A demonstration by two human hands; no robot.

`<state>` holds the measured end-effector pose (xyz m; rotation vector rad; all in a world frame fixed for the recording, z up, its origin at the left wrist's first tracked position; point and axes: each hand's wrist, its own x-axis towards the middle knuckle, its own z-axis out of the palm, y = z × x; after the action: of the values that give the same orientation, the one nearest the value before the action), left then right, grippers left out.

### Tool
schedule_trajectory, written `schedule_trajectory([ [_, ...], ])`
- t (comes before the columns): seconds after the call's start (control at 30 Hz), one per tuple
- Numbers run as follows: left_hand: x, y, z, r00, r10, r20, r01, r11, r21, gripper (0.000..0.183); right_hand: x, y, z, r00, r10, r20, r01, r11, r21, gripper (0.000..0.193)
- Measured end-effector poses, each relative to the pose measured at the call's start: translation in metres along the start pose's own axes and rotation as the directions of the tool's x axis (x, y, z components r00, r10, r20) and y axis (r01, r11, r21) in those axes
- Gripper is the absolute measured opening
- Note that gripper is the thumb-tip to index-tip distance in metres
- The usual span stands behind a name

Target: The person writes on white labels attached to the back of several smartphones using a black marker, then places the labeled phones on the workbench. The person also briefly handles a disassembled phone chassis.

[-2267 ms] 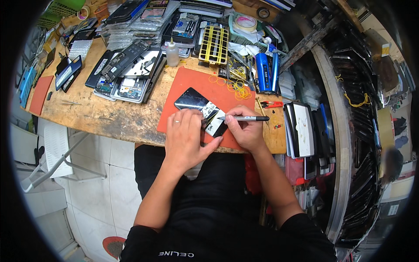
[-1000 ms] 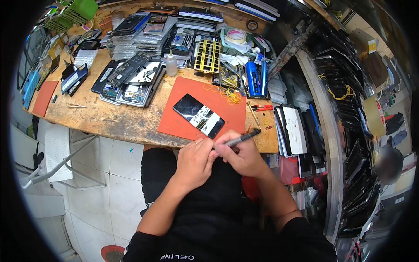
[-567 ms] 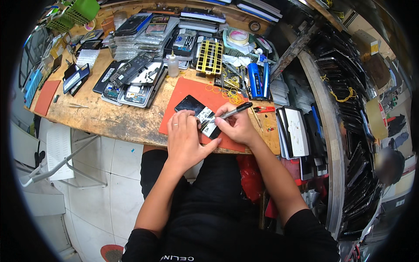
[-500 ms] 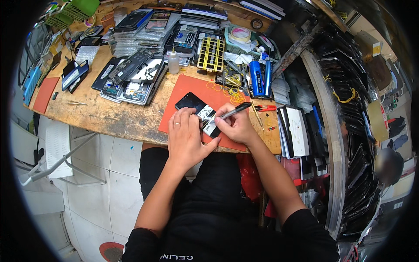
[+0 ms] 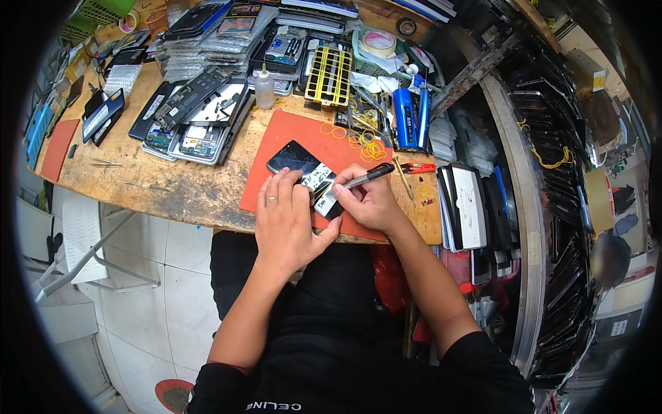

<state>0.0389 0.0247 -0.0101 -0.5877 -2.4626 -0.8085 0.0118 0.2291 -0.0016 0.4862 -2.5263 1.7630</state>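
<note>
A dark smartphone point(image 5: 288, 157) lies at a slant on an orange mat point(image 5: 279, 131) at the front of the bench. Across its lower half is a white label point(image 5: 320, 176) with black handwriting. My left hand point(image 5: 286, 217) rests over the phone's near left edge, fingers stretched out and flat, thumb near its lower end. Closed around a black-and-grey pen point(image 5: 367, 176), my right hand point(image 5: 367, 201) is at the label's right side. The pen's tip is partly hidden by my fingers, so contact with the label is hard to make out.
Yellow rubber bands point(image 5: 369, 146) lie beyond the phone. Farther back stand a dropper bottle point(image 5: 264, 90), a yellow-black rack point(image 5: 329, 76) and a blue device point(image 5: 411, 119). Opened phones point(image 5: 200, 138) are stacked at left. Tweezers point(image 5: 404, 178) and red-handled pliers point(image 5: 418, 168) lie at right.
The whole view has shifted slightly, the bench appearing a little farther left. My left hand stays on the phone; the pen in my right hand is tilted slightly differently over the label.
</note>
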Motion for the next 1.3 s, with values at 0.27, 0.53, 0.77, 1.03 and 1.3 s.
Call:
schedule_trajectory([
  [0.27,0.002,0.002,-0.002,1.0,-0.012,0.006,0.012,0.999,-0.035,0.058,0.001,-0.006,0.002,0.996,-0.085,-0.005,0.084,0.995,-0.046,0.008],
  [0.53,-0.001,0.002,0.001,1.0,-0.001,-0.013,0.0,1.0,-0.028,0.056,-0.001,0.0,0.002,0.997,-0.031,-0.072,0.026,0.998,-0.064,0.009],
  [0.77,0.002,0.003,-0.004,1.0,-0.01,0.02,0.011,0.999,-0.042,0.057,-0.001,0.005,0.006,0.981,-0.106,-0.161,0.1,0.994,-0.04,0.009],
  [1.03,-0.002,-0.014,-0.013,0.997,-0.016,0.074,0.031,0.98,-0.198,0.056,-0.001,0.017,0.005,0.989,-0.033,-0.147,0.039,0.998,0.041,0.011],
  [1.3,-0.001,-0.01,-0.013,0.999,0.005,0.042,0.002,0.985,-0.173,0.05,0.003,0.009,0.005,0.995,-0.017,-0.095,0.014,0.999,-0.034,0.011],
])
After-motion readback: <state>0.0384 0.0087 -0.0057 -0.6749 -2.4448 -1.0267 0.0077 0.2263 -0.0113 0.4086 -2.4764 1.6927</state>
